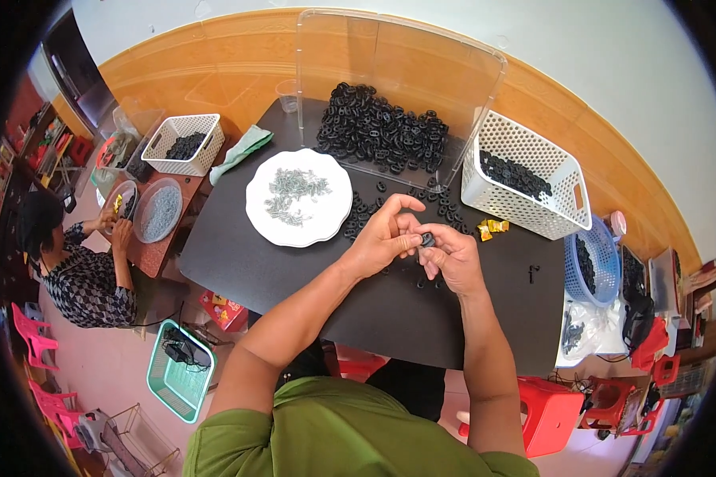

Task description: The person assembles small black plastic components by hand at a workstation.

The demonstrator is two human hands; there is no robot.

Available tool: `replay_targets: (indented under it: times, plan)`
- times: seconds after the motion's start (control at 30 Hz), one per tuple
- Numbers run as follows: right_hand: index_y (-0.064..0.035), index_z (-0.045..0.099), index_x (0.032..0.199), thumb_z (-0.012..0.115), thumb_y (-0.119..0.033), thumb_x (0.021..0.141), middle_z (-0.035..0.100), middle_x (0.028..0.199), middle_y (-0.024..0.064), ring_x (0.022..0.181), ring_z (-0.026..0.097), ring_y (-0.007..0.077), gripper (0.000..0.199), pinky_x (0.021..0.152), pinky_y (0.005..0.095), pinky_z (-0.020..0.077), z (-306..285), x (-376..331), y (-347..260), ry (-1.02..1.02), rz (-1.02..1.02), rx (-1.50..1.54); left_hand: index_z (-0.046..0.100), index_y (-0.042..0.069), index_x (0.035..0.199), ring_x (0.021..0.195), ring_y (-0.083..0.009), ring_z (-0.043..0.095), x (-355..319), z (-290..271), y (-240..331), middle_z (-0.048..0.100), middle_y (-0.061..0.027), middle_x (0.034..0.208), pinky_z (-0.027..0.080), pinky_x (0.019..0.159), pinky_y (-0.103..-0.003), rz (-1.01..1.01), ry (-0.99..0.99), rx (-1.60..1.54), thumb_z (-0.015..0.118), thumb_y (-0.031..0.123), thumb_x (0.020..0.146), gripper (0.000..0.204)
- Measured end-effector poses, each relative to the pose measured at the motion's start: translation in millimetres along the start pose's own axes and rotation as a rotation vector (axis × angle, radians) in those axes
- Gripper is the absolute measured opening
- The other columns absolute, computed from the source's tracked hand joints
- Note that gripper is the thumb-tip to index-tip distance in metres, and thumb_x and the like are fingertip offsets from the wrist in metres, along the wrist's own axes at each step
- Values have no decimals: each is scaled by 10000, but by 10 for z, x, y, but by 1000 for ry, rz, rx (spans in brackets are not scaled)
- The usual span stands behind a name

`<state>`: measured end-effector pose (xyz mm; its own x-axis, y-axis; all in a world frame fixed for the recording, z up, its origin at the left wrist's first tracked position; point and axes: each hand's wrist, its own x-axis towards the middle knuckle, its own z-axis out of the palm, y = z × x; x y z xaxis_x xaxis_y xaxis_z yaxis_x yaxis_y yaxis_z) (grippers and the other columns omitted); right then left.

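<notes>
- Left hand is pinching a black part between thumb and fingers; grip is narrow, holding that part.
- Right hand is gripping the same part from the other side, thumb against it; grip also narrow.
- Part is sitting between the two hands' fingertips, above the table; its finer detail is too small to tell.
- Loose parts are lying just beyond the hands.
- Clear bin is holding a big heap of black parts, behind the plate.
- White plate is carrying small clear pieces, left of the hands.
- White basket is holding more black parts, to the right.
- Yellow packets are lying near that basket; two dark pieces are lying nearer the table's right edge.
- Co-worker is handling things at a separate table, far left.
</notes>
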<state>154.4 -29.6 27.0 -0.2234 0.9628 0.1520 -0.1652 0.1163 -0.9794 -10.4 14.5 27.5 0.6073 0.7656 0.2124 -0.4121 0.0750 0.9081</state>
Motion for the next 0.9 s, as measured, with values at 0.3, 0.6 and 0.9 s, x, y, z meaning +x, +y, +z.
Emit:
replay_targets:
  times: [0.3,0.6,0.9]
  plan:
    - [25,563,1032,573,57,758,603,736,96,480,495,60,276,378,160,367,-26,-2,31,-10,-5,-80,403,50,1119,642,-55,484,12,-22,-31,522,-6,775,377,545,-173,-58,-52,-70,576,52,828,338]
    - [34,531,1065,571,44,784,591,732,97,494,512,82,283,394,190,411,65,51,58,146,-63,107,469,32,1019,617,-52,494,38,-81,-83,539,1,744,386,527,-175,-17,68,-135,564,31,832,210]
    - [13,547,836,536,-11,838,566,691,54,475,485,63,26,419,189,410,91,19,107,269,-87,-29,561,27,896,631,-44,518,31,-23,-94,570,6,747,423,549,-173,13,181,64,590,54,821,85]
